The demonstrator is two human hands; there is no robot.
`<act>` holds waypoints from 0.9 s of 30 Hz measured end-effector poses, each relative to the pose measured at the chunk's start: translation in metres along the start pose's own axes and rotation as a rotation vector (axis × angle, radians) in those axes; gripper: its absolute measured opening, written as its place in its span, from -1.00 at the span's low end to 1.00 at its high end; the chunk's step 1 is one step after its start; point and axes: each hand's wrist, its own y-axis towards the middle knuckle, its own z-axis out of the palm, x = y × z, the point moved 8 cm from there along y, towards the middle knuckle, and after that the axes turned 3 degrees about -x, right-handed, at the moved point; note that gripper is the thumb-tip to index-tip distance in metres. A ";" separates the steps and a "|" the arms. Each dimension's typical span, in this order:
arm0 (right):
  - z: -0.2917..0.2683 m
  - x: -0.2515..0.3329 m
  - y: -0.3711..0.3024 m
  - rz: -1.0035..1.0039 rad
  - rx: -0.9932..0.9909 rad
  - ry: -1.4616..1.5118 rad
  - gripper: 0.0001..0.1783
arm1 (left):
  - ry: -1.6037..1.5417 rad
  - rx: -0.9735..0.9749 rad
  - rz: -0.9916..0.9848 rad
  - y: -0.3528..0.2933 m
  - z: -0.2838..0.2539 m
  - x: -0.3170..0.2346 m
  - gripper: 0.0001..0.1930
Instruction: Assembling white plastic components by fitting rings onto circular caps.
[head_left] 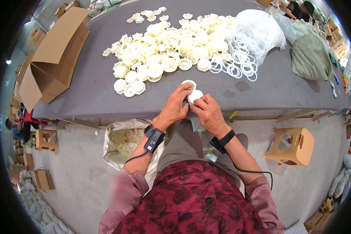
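Note:
Close to the table's front edge, my left hand (175, 105) is closed on a round cream plastic cap (189, 83), held up between thumb and fingers. My right hand (210, 113) pinches a second white round cap (195, 96) just below the first; the two caps touch or overlap. Whether a ring sits in either cap is hidden by my fingers. Beyond my hands lies a large heap of similar cream caps (155, 71). To its right, translucent white rings (243, 64) spill out of a clear plastic bag (259, 29).
An open cardboard box (60, 58) stands at the table's left end. A grey-green cloth bundle (311, 56) lies on the right. Below the table, a white sack (115, 136) holds more caps. Tan plastic stools (296, 146) stand on the floor. Other people are in the background.

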 end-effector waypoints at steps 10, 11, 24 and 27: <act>-0.018 -0.020 -0.019 0.164 -0.193 0.075 -0.62 | -0.070 -0.013 -0.043 -0.005 0.008 0.008 -0.65; -0.022 -0.022 -0.021 0.184 -0.212 0.037 -0.62 | -0.003 -0.033 -0.018 -0.005 0.008 0.006 -0.67; -0.024 -0.063 -0.017 0.529 -0.223 0.097 -0.92 | 0.250 -0.233 -0.004 -0.005 0.020 -0.010 -0.68; -0.022 -0.077 -0.014 0.632 -0.228 0.215 -0.93 | 0.277 -0.238 0.003 -0.004 0.020 -0.013 -0.68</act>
